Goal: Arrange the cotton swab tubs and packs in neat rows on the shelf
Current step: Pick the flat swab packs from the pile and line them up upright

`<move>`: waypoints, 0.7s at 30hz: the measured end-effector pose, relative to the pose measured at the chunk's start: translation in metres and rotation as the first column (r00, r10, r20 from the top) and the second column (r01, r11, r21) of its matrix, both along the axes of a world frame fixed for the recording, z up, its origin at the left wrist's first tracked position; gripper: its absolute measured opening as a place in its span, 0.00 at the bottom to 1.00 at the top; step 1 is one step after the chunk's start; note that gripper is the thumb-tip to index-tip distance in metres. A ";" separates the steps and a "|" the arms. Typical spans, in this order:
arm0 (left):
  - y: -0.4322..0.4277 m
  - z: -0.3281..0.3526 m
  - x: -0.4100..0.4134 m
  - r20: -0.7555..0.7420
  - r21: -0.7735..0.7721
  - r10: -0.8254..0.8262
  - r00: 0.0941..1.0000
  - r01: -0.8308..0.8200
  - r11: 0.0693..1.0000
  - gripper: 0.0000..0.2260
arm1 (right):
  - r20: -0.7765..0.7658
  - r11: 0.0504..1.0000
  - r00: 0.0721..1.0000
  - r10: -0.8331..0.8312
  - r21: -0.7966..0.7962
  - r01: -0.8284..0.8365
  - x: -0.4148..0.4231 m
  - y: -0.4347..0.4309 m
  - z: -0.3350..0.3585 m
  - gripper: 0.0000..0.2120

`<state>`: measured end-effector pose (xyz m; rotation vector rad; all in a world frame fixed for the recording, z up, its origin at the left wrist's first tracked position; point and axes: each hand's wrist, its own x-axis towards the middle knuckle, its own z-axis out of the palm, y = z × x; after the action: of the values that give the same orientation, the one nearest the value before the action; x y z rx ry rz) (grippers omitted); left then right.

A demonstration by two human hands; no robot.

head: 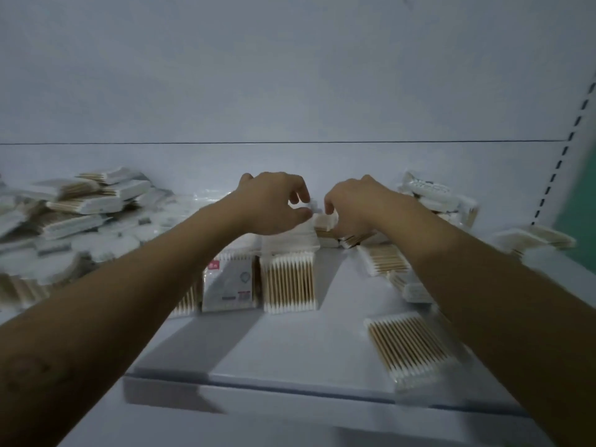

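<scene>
Slippery clear film wraps the pack [319, 221] that the left hand [274, 204] and right hand [351, 204] pinch by its top edge, behind the standing row [287, 279] at the middle of the shelf [283, 343]; it could slide free; a careless nudge might topple that row.

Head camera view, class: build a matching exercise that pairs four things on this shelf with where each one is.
Things
1. jumbled heap of packs
2. label-front pack
3. lone flat pack
4. left hand

Places
A. standing in the middle row
B. near the front edge of the shelf, on the right
C. at the back centre, beside the right hand
D. far left

Pairs: 1-D, 2-A, 3-B, 4-C
</scene>
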<state>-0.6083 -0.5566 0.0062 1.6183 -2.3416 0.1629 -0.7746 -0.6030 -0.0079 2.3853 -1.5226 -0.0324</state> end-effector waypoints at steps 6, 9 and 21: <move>-0.042 0.007 0.015 0.048 0.077 -0.028 0.998 0.025 0.997 0.16 | -0.201 0.997 0.979 -0.038 0.056 0.050 0.015 -0.031 -0.009 0.19; -0.058 0.010 0.020 0.066 0.088 -0.068 0.995 0.062 0.994 0.16 | -0.300 0.996 0.950 -0.089 -0.019 0.088 0.024 -0.049 -0.020 0.24; -0.095 0.018 0.003 0.160 0.110 -0.254 0.954 0.239 0.965 0.16 | -0.349 0.991 0.929 -0.126 -0.091 0.100 0.009 -0.047 -0.020 0.17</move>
<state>-0.6053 -0.6511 0.0241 1.3813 -2.6956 0.1522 -0.7658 -0.6504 -0.0279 2.0917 -1.4555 -0.4044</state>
